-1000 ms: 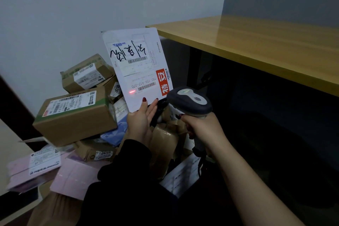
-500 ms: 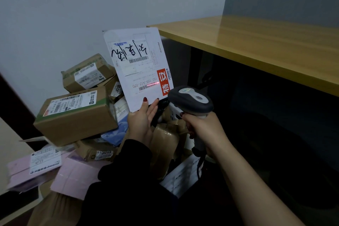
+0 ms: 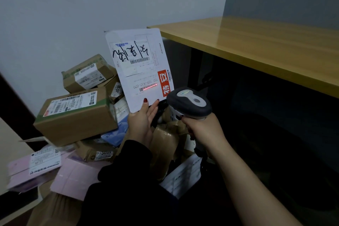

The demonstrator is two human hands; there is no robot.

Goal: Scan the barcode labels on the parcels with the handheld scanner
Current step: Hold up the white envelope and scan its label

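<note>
Left hand (image 3: 142, 123) pinches the white envelope (image 3: 139, 68) by its bottom edge: thumb with a red nail on the front, the other fingers mostly straight behind it, envelope upright above the fingertips with its face to the camera. Right hand (image 3: 201, 130) has its fingers wrapped round the handle of the grey scanner (image 3: 189, 102), whose head sits just right of the left fingertips and below the envelope's lower right corner. A red scan line lies across the lower barcode (image 3: 148, 87), just above the left thumb. Print over it reads "150 159-A12-070", upside down. Higher up sits the upper barcode (image 3: 139, 60), with black handwritten characters, inverted and not readable, and a blue "EMS" logo. A red block (image 3: 163, 82) with white characters, turned sideways, sits above the scanner head. Left of the left hand is a parcel pile: large cardboard box (image 3: 77, 117) with a white shipping label, its text too small to read; smaller box (image 3: 88, 73) behind it; sticker "J018" (image 3: 116, 90); pink mailers (image 3: 73, 176) below. A brown taped parcel (image 3: 165, 143) lies between the two wrists. Wooden desktop (image 3: 256, 47) is up right of the scanner.
</note>
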